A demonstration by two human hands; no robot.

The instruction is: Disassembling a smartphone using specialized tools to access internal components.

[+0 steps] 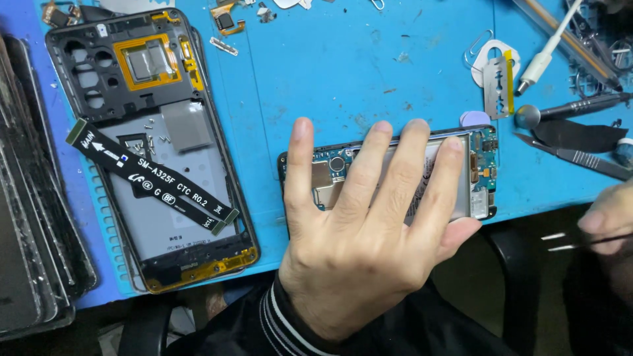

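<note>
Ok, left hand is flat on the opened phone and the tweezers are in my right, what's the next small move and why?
Probably bring the tweezers in from the right to the phone, at its exposed board end. The left hand already pins the phone flat on the blue mat, while the right hand holds the tips well off the mat's edge.

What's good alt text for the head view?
A left hand lies flat on an opened phone on a blue mat; the right hand holds tweezers. A phone frame lies left.

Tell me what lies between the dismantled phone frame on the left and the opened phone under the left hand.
Head view: only bare blue mat separates the phone frame from the opened phone.
</note>
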